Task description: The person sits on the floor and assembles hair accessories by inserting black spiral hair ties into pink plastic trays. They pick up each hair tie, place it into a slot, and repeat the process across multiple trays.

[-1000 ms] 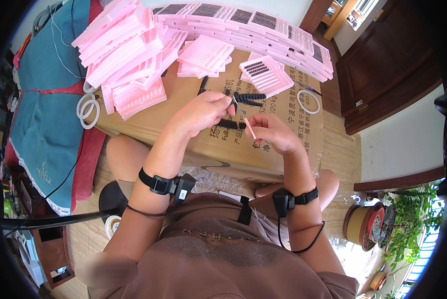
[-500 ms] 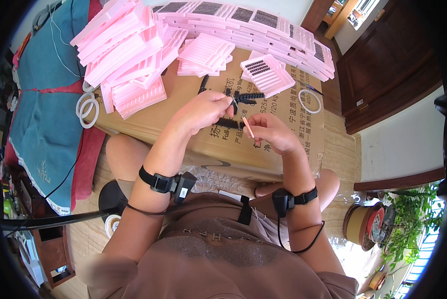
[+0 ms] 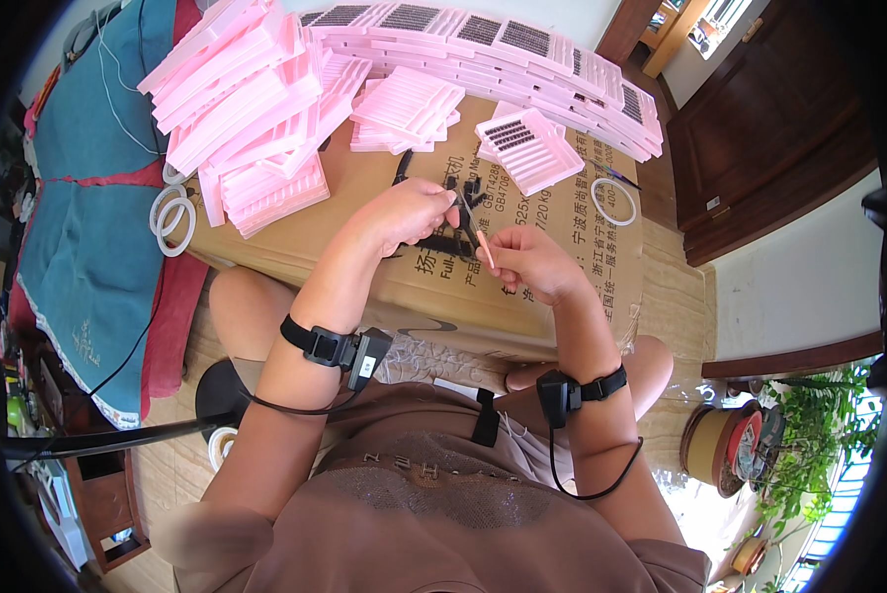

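Note:
Over the cardboard box (image 3: 374, 282), my left hand (image 3: 416, 211) is closed in a pinch, with dark fringed material at its fingertips that looks like a narrow black fringed strip (image 3: 466, 219), partly hidden. My right hand (image 3: 530, 261) pinches the pinkish-orange handle of slim metal-tipped tweezers (image 3: 483, 247). The tweezers' tips point up and left, meeting the left fingertips. More black fringed strips (image 3: 449, 243) lie on the box beneath and around my hands. Beyond the right hand is a pink slotted tray (image 3: 534, 158), with several short black rows in its upper left part.
Pink trays are piled at the far left (image 3: 251, 109), with a smaller stack (image 3: 409, 107) beside them. A long bank of filled pink trays (image 3: 522, 69) lines the back. White rings (image 3: 173, 219) lie at the left edge, another ring (image 3: 614, 202) at the right, beside a pen-like tool (image 3: 621, 178).
The black fringed strip that stuck out to the right beyond my left fingers no longer shows there. My right hand and the tweezers have shifted slightly left, closer to the left fingertips.

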`<state>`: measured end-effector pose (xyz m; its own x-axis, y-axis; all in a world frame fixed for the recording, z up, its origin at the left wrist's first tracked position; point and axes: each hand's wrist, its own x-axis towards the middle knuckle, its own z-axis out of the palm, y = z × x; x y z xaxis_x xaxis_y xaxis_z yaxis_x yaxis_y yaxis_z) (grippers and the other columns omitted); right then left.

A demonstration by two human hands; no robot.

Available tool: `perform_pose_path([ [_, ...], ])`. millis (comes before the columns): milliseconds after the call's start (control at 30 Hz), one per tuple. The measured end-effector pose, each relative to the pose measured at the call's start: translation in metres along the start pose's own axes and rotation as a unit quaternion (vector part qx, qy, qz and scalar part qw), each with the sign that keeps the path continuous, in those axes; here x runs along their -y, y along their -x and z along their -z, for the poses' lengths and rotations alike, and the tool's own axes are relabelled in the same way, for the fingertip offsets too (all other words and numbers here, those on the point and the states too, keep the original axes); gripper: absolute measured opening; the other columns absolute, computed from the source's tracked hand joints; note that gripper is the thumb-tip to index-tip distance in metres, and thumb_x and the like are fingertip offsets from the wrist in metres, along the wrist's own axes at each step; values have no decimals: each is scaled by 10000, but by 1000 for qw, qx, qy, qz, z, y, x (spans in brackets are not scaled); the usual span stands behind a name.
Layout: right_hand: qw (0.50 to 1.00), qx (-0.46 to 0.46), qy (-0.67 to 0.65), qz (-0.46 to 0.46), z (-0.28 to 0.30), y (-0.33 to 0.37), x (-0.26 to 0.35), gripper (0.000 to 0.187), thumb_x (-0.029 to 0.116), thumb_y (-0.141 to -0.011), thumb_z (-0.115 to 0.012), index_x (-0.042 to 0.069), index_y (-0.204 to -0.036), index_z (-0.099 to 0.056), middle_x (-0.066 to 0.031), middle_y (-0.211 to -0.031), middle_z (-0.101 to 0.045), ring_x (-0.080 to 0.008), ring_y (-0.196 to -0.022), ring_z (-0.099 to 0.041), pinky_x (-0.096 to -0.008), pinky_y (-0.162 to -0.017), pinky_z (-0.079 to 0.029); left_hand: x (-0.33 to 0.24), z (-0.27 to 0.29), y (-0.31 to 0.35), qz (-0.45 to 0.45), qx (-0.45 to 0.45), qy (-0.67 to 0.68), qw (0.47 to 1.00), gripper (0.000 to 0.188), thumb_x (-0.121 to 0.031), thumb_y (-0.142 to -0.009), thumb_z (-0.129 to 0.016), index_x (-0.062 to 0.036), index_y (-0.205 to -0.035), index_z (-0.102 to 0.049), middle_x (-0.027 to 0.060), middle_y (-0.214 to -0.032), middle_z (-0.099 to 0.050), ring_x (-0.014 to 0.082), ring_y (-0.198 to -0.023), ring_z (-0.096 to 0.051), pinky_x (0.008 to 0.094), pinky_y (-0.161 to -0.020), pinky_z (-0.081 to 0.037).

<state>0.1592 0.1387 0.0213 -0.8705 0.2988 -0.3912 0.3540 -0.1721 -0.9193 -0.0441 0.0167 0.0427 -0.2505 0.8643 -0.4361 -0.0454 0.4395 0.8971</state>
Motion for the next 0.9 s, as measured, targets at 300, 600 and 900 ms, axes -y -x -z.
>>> perform_pose_path([
  [300, 986, -143, 0, 84, 25, 26, 0, 190, 219, -920, -729, 38, -973, -706, 3, -798, -666, -56, -673, -534, -222, -643, -444, 11, 40, -1, -130, -279, -373, 875, 334, -271, -1031, -543, -31, -1210, -690, 216, -1166, -701, 420, -1104, -653, 457, -954, -496],
  [600, 931, -283, 169, 159, 36, 20, -19, 226, 66, -893, -746, 23, -1074, -618, -70, -909, -754, -92, -806, -652, -261, -719, -503, 24, 13, 10, -312, -264, -417, 812, 341, -48, -941, -628, -115, -1269, -695, 167, -1212, -661, 377, -1036, -651, 440, -953, -516],
  [900, 924, -209, 230, 222, 23, 14, -26, 256, 5, -866, -724, 17, -1085, -592, -120, -936, -758, -175, -900, -702, -325, -801, -540, 28, -26, -10, -350, -109, -488, 792, 366, 75, -760, -696, -136, -1054, -754, 102, -1179, -588, 342, -1144, -534, 403, -980, -483],
])
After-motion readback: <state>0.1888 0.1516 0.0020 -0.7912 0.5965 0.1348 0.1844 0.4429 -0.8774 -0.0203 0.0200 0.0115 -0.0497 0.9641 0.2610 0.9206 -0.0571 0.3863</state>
